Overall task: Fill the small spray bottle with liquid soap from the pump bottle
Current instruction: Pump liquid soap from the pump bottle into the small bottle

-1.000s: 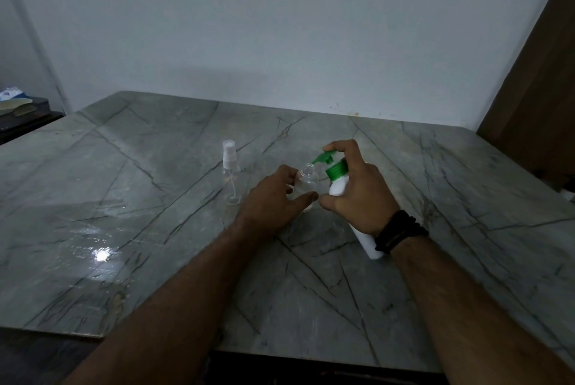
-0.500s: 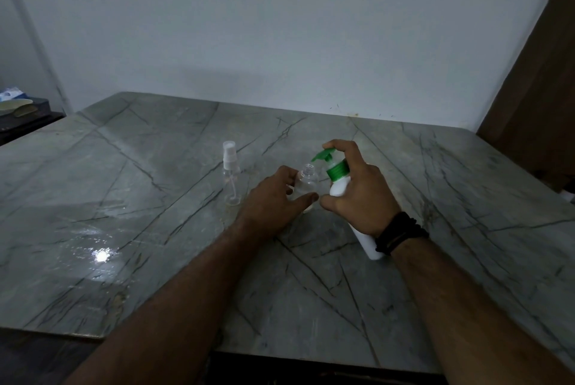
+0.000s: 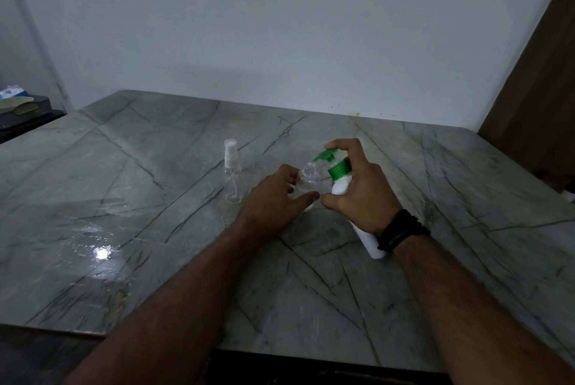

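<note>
On the marble surface [image 3: 124, 229], at ten o'clock from my hands, I see a capped spray bottle [image 3: 232, 177] standing upright. My left hand [image 3: 277, 201] grasps the open small bottle [image 3: 308, 182] at centre. At its three o'clock my right hand [image 3: 361, 191] clutches the tilted pump bottle [image 3: 342, 185], forefinger on the green pump, nozzle just beside the open mouth.

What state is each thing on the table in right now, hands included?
small open bottle: uncapped, upright, held by the left hand.
pump bottle: tilted, green nozzle over the small bottle's mouth.
capped spray bottle: upright, sprayer on, untouched.
left hand: fingers around the small open bottle.
right hand: grips the pump bottle, a finger on the pump head.
table: wet glare at the left.
</note>
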